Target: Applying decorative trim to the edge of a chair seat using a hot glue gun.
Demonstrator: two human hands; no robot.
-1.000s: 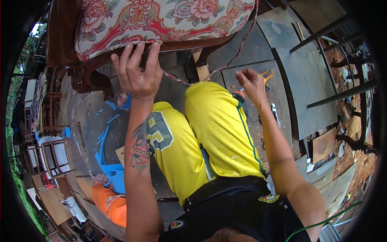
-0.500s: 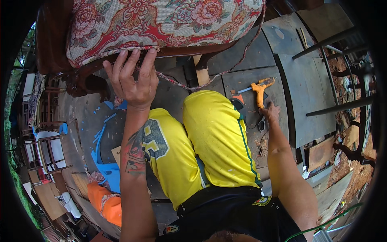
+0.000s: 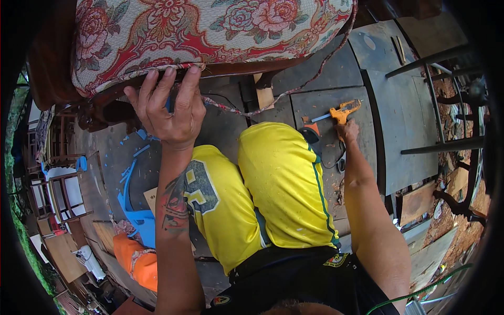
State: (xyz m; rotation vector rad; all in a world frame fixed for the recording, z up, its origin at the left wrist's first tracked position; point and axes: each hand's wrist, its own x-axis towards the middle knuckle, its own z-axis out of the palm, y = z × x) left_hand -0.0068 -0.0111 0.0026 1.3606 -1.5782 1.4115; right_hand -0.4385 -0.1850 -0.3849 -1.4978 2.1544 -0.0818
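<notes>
An upholstered seat (image 3: 210,29) with red floral fabric and dark wood frame fills the top. My left hand (image 3: 168,107) has its fingers extended and apart, their tips resting on the piping along the seat's lower edge. A long fabric-covered cord (image 3: 286,95) loops down from the seat's right side toward that hand. At the right, on the dark board floor (image 3: 336,199), my right hand (image 3: 347,131) grips the handle of an orange glue gun (image 3: 344,109) with a glue stick in it. Scissors (image 3: 341,160) and a small orange-and-black item (image 3: 310,131) lie beside it.
Below me are my knees in yellow shorts (image 3: 278,184). At left lie blue scraps (image 3: 134,210), an orange bundle (image 3: 136,268) and stacked wooden chair frames (image 3: 63,194). At right are dark metal bars (image 3: 430,147), grey panels (image 3: 399,94) and reddish dirt with debris.
My right hand has moved outward and down to the floor and taken hold of the glue gun. My left hand stays at the seat edge, and the view has shifted slightly.
</notes>
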